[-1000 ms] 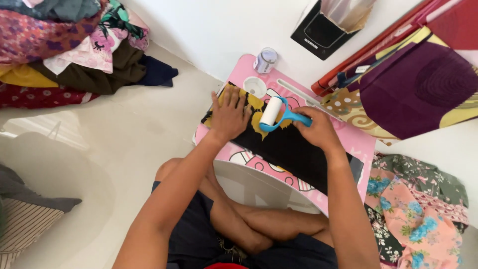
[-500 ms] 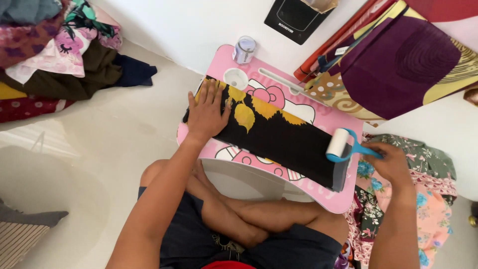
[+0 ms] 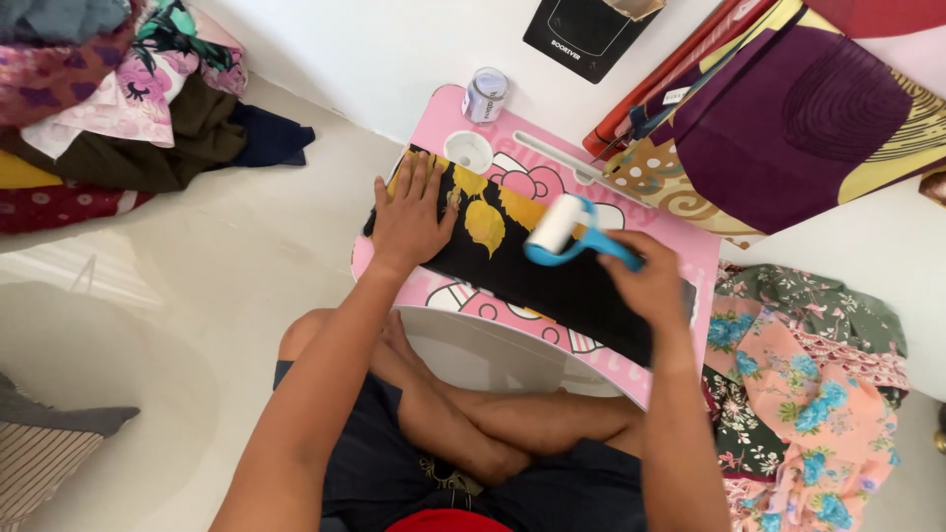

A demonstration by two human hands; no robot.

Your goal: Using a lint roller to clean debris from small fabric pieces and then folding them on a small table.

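The right hand (image 3: 652, 286) covers the grip of the blue lint roller (image 3: 557, 227), so only the white drum and part of the frame show. The left hand (image 3: 409, 217) hides the end of the black leaf-print cloth (image 3: 552, 281) beneath its palm. At twelve o'clock, the black box (image 3: 581, 32) runs past the top edge. At nine o'clock, the clothes pile (image 3: 108, 108) is cropped; at four, the floral fabric (image 3: 818, 394) is cut off.

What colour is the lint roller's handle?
Blue handle on the lint roller, white roll; head view.
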